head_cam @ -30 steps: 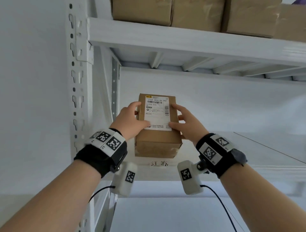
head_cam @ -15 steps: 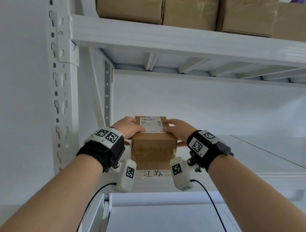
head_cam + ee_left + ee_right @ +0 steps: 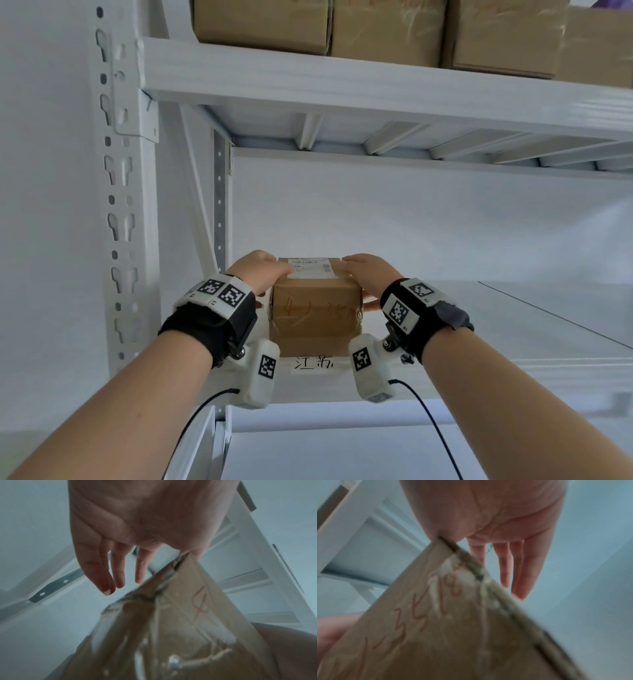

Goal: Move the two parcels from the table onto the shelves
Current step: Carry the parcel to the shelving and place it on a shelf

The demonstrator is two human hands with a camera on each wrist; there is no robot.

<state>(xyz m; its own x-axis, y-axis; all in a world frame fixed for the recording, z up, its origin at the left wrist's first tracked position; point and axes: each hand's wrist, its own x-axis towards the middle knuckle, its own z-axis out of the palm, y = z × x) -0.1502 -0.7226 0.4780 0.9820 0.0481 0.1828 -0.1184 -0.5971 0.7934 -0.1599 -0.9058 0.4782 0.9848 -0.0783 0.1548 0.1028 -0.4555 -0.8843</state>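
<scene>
**Now down: parcel lands on the shelf**

Tilted a second ago, your parcel (image 3: 317,308) now sits flat on the shelf (image 3: 513,373), above its handwritten label (image 3: 313,362). Your left hand (image 3: 257,274) and right hand (image 3: 371,275) flank it, fingers loosening. One delivered, apparently.

Parcel (image 3: 317,315): brown cardboard w/ white label on top, reddish-orange handwriting on front, clear glossy tape. Shelf frame (image 3: 376,89): white. Wrist bands (image 3: 219,318): black, w/ b&w square-code tags. Upper boxes (image 3: 387,31): brown.
</scene>
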